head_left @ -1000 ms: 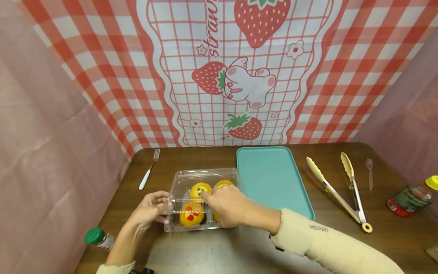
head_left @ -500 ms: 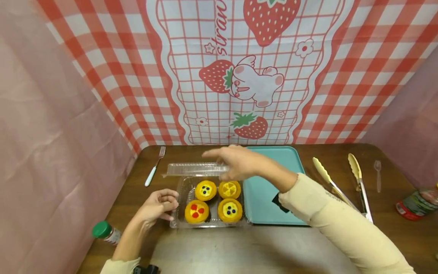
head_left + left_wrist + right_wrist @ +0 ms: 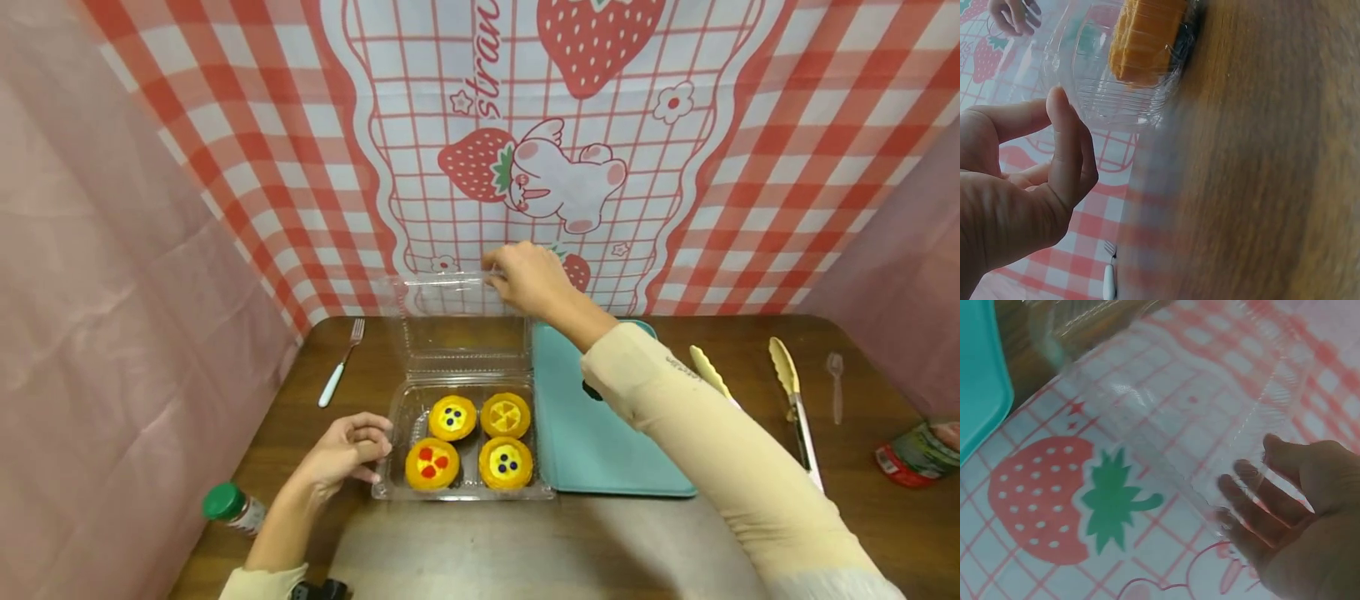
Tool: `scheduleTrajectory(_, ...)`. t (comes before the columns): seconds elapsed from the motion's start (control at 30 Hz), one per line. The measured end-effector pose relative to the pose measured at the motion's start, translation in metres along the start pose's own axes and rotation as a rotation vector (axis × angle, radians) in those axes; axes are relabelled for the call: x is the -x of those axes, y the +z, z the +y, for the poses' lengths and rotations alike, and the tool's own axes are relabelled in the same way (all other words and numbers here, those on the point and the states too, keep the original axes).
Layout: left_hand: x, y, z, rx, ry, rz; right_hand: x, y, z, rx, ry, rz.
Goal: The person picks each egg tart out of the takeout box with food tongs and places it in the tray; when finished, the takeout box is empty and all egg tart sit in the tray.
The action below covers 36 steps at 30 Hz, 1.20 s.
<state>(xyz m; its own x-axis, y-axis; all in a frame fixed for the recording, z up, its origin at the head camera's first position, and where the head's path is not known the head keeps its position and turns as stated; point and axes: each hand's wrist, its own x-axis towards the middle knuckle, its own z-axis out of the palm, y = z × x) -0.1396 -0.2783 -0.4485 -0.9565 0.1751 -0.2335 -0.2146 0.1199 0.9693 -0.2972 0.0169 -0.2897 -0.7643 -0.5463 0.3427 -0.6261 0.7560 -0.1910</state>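
Note:
A clear plastic clamshell container (image 3: 468, 492) lies on the table with its lid (image 3: 461, 329) raised at the back. Inside sit several tarts: one with red pieces (image 3: 432, 464), two with dark dots, such as the front right one (image 3: 506, 463), and one with yellow wedges (image 3: 506, 415). My right hand (image 3: 528, 275) pinches the lid's upper edge near its right corner. In the right wrist view, the fingers (image 3: 1254, 519) show partly through the clear plastic. Beside the container's left wall is my left hand (image 3: 345, 450), fingers loosely bent, holding nothing; whether it touches the wall I cannot tell.
A teal tray (image 3: 600, 450) stands right of the container, partly under my right arm. Further right are tongs (image 3: 787, 375), a clear fork (image 3: 836, 387) and a bottle (image 3: 918, 454). At left lie a fork (image 3: 341, 362) and a green-capped jar (image 3: 234, 508).
My right hand has risen from the tarts up and back, and the lid has swung up from low over the container to nearly upright. My left hand has stayed beside the container.

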Motion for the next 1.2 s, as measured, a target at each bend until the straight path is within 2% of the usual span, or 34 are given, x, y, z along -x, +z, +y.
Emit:
scheduleTrajectory(0.2, 0.0, 0.0, 0.004, -0.019, 0.001, -0.007, -0.008, 0.006, 0.014, 0.03, 0.04, -0.021)
scheduleTrajectory(0.47, 0.0, 0.003, 0.002, -0.009, -0.01, 0.015, 0.012, 0.014, 0.029, 0.012, 0.096, 0.016)
scheduleTrajectory(0.67, 0.003, 0.001, 0.002, -0.011, -0.001, 0.028, 0.025, 0.02, 0.039, -0.049, 0.045, -0.066)
scheduleTrajectory(0.83, 0.005, 0.002, 0.001, -0.033, 0.009, 0.038, 0.035, 0.018, 0.043, -0.028, -0.016, -0.071)
scheduleTrajectory(1.0, 0.008, 0.003, 0.003, -0.046, 0.008, 0.05, 0.055, 0.007, 0.045, -0.022, 0.003, -0.075)
scheduleTrajectory(1.2, 0.01, 0.004, 0.004, -0.031, 0.002, 0.033, 0.097, -0.006, 0.056, 0.007, 0.093, -0.104)
